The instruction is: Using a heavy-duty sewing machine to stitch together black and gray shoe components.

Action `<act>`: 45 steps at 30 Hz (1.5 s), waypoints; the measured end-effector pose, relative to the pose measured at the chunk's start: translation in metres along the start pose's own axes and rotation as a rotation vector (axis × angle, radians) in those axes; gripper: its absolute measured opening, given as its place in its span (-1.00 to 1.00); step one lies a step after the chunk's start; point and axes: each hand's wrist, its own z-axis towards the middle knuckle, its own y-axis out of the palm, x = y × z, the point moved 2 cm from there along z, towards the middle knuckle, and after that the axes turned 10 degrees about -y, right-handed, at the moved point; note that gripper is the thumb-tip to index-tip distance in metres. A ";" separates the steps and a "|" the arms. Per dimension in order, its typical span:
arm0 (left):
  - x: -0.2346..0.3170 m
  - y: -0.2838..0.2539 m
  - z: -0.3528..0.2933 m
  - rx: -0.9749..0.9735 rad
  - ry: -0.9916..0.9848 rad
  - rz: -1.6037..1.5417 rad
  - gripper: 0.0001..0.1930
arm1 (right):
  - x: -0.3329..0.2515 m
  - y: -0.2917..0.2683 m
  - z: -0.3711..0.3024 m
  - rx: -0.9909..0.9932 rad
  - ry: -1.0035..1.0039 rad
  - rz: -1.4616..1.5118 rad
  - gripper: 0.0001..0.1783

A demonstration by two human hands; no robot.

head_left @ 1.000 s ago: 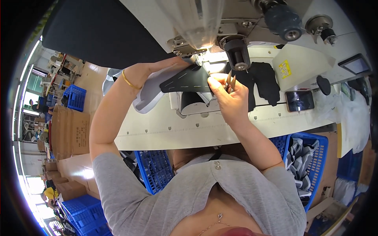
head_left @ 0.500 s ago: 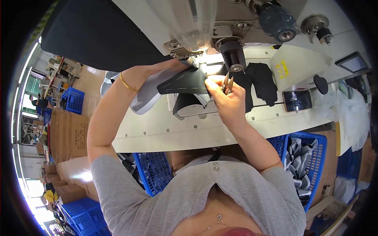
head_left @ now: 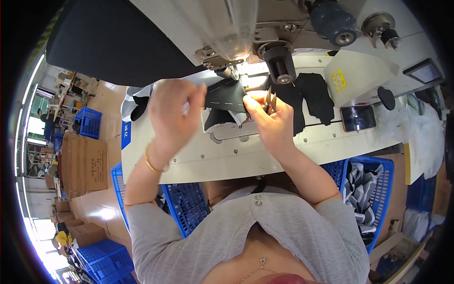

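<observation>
My right hand (head_left: pixel 273 118) is closed at the sewing table, thumb and finger pinching the right edge of a black fabric piece (head_left: pixel 224 98) with white dashed stitch marks. Tucked in the same hand are thread snips (head_left: pixel 270 101), blades pointing up and away from me. The fabric's far end lies beneath the sewing machine's lit needle area (head_left: pixel 231 71). My left hand (head_left: pixel 174 106) is raised over the table, left of the fabric; motion blurs its fingers, and I see nothing held in it. Behind it shows grey-white cloth (head_left: pixel 137 97).
Black cut pieces (head_left: pixel 314 99) lie right of the needle area, near a phone-like dark device (head_left: pixel 358 118). A large black panel (head_left: pixel 113 45) hangs at far left. Blue baskets (head_left: pixel 383 189) with cloth pieces stand below the table edge (head_left: pixel 227 173), which carries a ruler scale.
My left hand has come away from the cloth beside the needle and moved left and toward me. The right hand keeps its pinch on the black piece, nearly still.
</observation>
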 end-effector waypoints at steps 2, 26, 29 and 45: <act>0.017 0.002 -0.024 0.081 0.415 -0.142 -0.77 | 0.003 0.003 -0.002 0.041 -0.022 0.058 -0.84; 0.025 0.037 -0.021 0.079 0.329 -0.137 -0.81 | 0.001 0.014 -0.005 0.023 0.060 0.130 -0.83; 0.026 0.035 -0.026 0.093 0.316 -0.118 -0.81 | 0.002 0.018 -0.006 0.008 0.096 0.176 -0.83; 0.030 0.039 -0.034 0.152 0.329 -0.118 -0.80 | 0.000 0.019 -0.015 0.021 0.281 0.436 -0.67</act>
